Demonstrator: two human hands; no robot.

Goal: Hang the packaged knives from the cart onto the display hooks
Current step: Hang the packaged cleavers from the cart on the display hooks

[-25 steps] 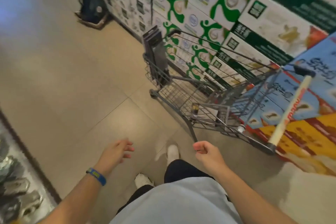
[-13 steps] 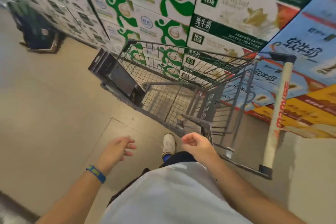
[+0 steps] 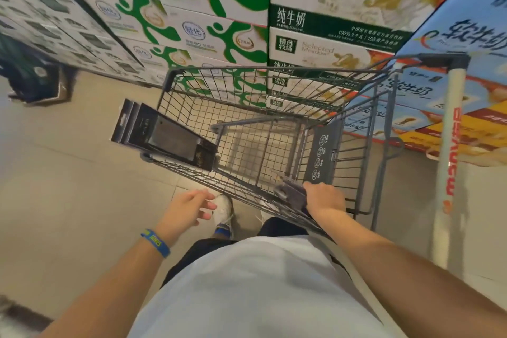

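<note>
A grey wire shopping cart (image 3: 274, 72) stands in front of me. Several black packaged knives (image 3: 162, 134) lean upright against its left end, their hang tabs sticking out above the rim. My right hand (image 3: 325, 200) grips the cart's near rim at the dark corner bumper (image 3: 290, 195), fingers curled over the wire. My left hand (image 3: 186, 208) hovers over the floor just left of the cart, fingers relaxed and holding nothing; a blue wristband sits on that wrist. No display hooks are in view.
Stacked milk cartons (image 3: 219, 22) form a wall right behind the cart. The cart's white push handle (image 3: 450, 159) points towards me at the right. A dark object on a low pallet (image 3: 33, 77) sits at the far left. Tiled floor (image 3: 68, 186) lies to the left.
The cart has come closer and now fills the view. My right hand moved forward and took hold of the cart's near corner. My left hand stayed open beside it.
</note>
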